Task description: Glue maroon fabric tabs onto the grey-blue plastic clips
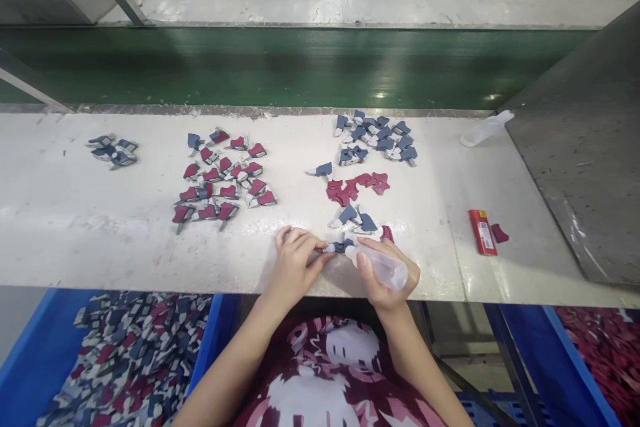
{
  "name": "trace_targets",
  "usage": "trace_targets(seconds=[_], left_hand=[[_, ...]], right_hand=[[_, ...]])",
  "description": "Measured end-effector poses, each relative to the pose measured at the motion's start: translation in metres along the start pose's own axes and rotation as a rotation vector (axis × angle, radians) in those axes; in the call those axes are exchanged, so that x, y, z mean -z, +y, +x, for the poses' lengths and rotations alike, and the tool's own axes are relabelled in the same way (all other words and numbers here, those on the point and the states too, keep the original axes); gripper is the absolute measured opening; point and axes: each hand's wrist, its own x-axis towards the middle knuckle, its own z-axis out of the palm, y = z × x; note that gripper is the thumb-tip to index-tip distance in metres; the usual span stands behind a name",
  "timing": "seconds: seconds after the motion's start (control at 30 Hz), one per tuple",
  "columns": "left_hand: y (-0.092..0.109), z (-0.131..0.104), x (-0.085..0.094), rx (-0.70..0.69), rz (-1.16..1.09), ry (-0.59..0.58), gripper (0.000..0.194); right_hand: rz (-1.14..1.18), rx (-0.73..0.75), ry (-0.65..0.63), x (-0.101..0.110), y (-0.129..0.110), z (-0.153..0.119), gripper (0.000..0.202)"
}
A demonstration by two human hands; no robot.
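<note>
My left hand (296, 260) pinches the left end of a small blue-grey part (340, 246) near the table's front edge. In my right hand (395, 273) is a translucent squeeze bottle (385, 269), tilted so its tip meets the part's right side. Just beyond lie two blue-grey parts (367, 222), with a dark red piece (387, 233) beside my right hand. Farther back are a pile of red pieces (343, 192) and a group of blue-grey parts (384, 134). To the left, several parts with red tops (228, 191) are spread out.
Another bottle (486, 129) lies at the back right, near a metal panel (590, 147). A red box (483, 233) sits on the right beside a red piece. Below the table are blue bins (30, 340) of parts. A green belt (260, 70) runs behind.
</note>
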Motion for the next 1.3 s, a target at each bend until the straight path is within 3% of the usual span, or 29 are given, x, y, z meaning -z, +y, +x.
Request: trace_targets(seconds=[0.23,0.47,0.6,0.77,0.97,1.07,1.17,1.2,1.23,1.3], left_hand=[[-0.001,0.000,-0.001,-0.003,-0.003,0.011,0.008],[0.002,0.001,0.005,0.035,-0.077,0.029,0.009],[-0.001,0.001,0.006,0.094,-0.217,0.034,0.005],[-0.004,-0.002,0.002,0.251,-0.505,0.066,0.010],[-0.005,0.000,0.001,0.387,-0.763,0.177,0.044],[-0.004,0.006,0.001,0.447,-0.851,0.222,0.042],[0.001,0.012,0.001,0.500,-0.980,0.262,0.037],[0.003,0.013,0.001,0.519,-1.041,0.271,0.036],[0.005,0.014,0.000,0.542,-1.103,0.272,0.036],[0.010,0.015,0.000,0.589,-1.203,0.257,0.037]], right_hand=[[0.019,-0.118,0.044,-0.001,0.005,-0.009,0.017],[-0.097,-0.339,0.441,0.032,0.031,0.007,0.031],[-0.217,-0.381,0.362,0.051,0.052,0.029,0.040],[-0.266,-0.452,0.270,0.053,0.072,0.031,0.048],[-0.171,-0.546,0.207,0.057,0.080,0.017,0.056],[-0.256,-0.422,0.313,0.061,0.073,0.009,0.074],[-0.484,0.003,0.567,0.062,0.060,0.003,0.076],[-0.518,0.138,0.533,0.062,0.056,0.002,0.071],[-0.510,0.205,0.390,0.061,0.052,0.001,0.067],[-0.438,0.249,-0.018,0.060,0.045,0.001,0.066]])
